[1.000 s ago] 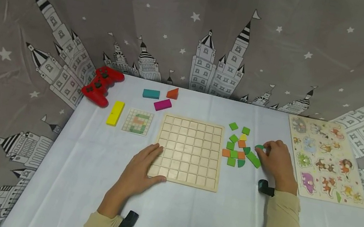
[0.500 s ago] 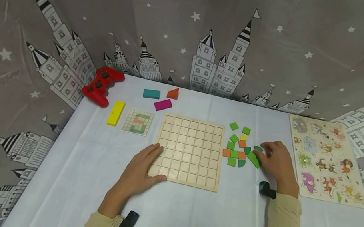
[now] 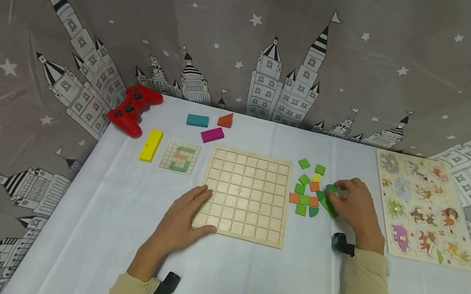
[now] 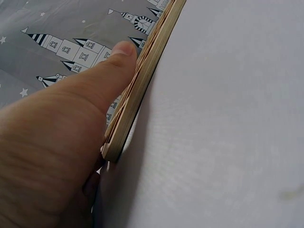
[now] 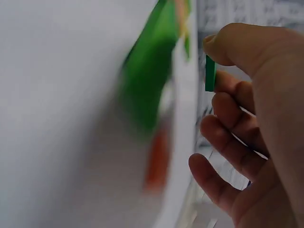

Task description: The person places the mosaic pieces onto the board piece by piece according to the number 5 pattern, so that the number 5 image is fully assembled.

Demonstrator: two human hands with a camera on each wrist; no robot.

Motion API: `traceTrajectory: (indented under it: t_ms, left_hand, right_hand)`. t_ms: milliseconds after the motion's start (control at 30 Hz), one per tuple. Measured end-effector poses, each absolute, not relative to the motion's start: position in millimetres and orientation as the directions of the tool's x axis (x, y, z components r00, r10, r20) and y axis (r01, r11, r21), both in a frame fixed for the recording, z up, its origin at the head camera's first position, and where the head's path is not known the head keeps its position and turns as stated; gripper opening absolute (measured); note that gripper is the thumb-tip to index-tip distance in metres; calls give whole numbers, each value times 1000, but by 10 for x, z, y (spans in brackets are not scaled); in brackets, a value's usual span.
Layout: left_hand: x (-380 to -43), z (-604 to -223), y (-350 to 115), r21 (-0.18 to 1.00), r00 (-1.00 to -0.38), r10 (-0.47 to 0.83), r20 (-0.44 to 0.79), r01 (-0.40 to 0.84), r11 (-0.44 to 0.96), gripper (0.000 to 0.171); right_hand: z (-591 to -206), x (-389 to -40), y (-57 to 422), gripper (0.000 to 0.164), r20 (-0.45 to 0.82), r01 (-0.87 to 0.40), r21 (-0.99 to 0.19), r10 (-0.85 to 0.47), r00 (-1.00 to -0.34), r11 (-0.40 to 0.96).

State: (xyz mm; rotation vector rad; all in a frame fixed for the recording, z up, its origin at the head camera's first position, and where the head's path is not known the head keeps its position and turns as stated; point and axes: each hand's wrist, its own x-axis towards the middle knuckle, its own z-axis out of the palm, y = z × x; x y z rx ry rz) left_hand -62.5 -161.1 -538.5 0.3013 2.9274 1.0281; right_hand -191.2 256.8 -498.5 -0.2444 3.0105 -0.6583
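My left hand (image 3: 177,221) rests on the lower left corner of a wooden grid board (image 3: 255,198), fingers spread along its left side. In the left wrist view the thumb (image 4: 121,59) lies against the edge of the board (image 4: 142,85). To the right of the board, my right hand (image 3: 357,205) pinches a dark green tile (image 5: 210,73) between thumb and fingertips, its thin side showing in the right wrist view. Below that hand lies a long light green piece (image 3: 328,205). Several green and orange square tiles (image 3: 304,199) lie beside it, with a yellow one (image 3: 317,178) among them.
A small pattern card (image 3: 180,156) lies left of the board, next to a yellow block (image 3: 151,146). Teal (image 3: 197,120), magenta (image 3: 212,135) and orange (image 3: 225,120) blocks sit behind. A red game controller (image 3: 133,110) is at back left, an animal puzzle (image 3: 425,209) at right.
My right hand has lifted the dark green tile and shifted slightly left with it, over the long light green piece. The left hand stays on the board.
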Motion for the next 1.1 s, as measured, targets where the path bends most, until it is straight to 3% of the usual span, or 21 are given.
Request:
traceTrajectory:
  t_ms: [233, 467, 667, 1100]
  left_hand:
    - [-606, -5369, -1618, 623, -979, 193, 60, 188, 759, 90]
    - [-597, -5380, -1621, 601, -980, 197, 35, 178, 779, 90]
    - [-593, -5391, -1603, 599, -979, 202, 32, 180, 780, 87]
    - [-632, -5383, -1617, 586, -978, 207, 22, 181, 790, 86]
  right_hand:
    - [-4816, -2023, 1749, 34, 17, -341, -452, -374, -927, 824]
    - [-4957, -2184, 937, 27, 29, -517, -469, -572, -820, 717]
    - [-5054, -2244, 682, 26, -23, -503, -459, -575, -818, 732]
    - [-5081, -2292, 602, 27, -54, -455, -457, -534, -844, 764]
